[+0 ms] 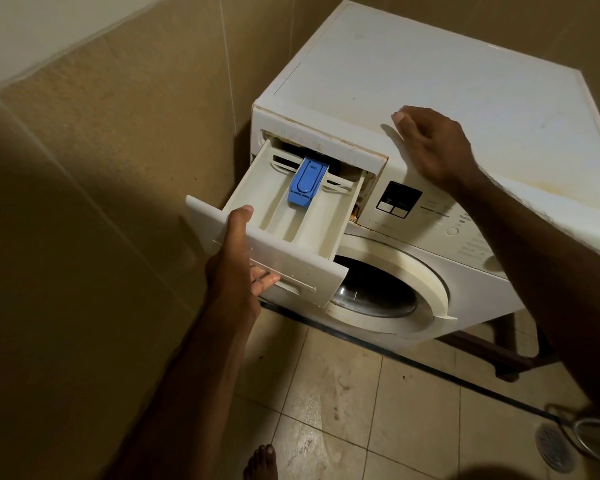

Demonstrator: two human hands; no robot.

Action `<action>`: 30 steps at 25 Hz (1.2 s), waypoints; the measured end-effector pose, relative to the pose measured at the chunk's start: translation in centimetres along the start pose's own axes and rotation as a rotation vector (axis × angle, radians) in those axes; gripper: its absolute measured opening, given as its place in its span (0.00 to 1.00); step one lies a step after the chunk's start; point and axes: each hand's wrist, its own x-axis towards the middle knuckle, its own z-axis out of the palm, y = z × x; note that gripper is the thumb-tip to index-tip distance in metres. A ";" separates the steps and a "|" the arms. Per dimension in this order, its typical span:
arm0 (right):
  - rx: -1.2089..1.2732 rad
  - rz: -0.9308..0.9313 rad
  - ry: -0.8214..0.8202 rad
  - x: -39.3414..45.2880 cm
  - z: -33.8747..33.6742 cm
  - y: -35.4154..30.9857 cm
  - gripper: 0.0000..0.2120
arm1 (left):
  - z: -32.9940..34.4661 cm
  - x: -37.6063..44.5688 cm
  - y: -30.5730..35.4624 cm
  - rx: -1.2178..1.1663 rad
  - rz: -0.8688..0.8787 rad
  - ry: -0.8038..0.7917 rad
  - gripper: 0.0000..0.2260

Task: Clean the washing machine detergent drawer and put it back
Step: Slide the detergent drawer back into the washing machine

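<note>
While a bare foot [261, 462] pokes in at the bottom edge on the tiled floor [378, 410], there's a round floor drain [555, 446] over at the lower right with some kind of metal ring thing beside it, can't really tell what that is.

Moving up, the left hand [234, 261] is on the front panel of the detergent drawer [284, 216]. Thumb's hooked over the top edge of the panel, and the fingers [265, 280] are curled in under the handle recess, so it's basically pinching the panel between thumb and fingers. The drawer itself is pulled most of the way out of its slot at the top left of the washing machine [413, 98], its back end still in the slot, and it looks tilted down a bit at the front. Inside you can see the white compartments and the blue siphon cap [307, 181] sitting in the middle one toward the back.

Below the drawer is the round door [378, 292], shut as far as I can see.

Further back, the right hand [433, 147] sits at the front top edge of the machine, just above the control panel [400, 201]. Fingers are together and loosely bent, not gripping anything; whether the palm actually presses the lid I can't tell. The machine is tucked into a corner with beige tiled wall [118, 133] on the left.
</note>
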 end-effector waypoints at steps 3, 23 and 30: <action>-0.015 0.003 0.004 0.0 0.0 0.0 0.22 | 0.3 -0.1 -0.1 -0.012 -0.005 0.009 0.29; 0.008 0.078 0.003 -0.1 0.0 -0.5 0.27 | 4.6 0.0 2.7 -0.068 0.036 -0.040 0.36; 0.052 0.146 0.019 -0.3 -0.2 -0.6 0.29 | 8.7 2.3 4.1 -0.074 0.076 -0.126 0.35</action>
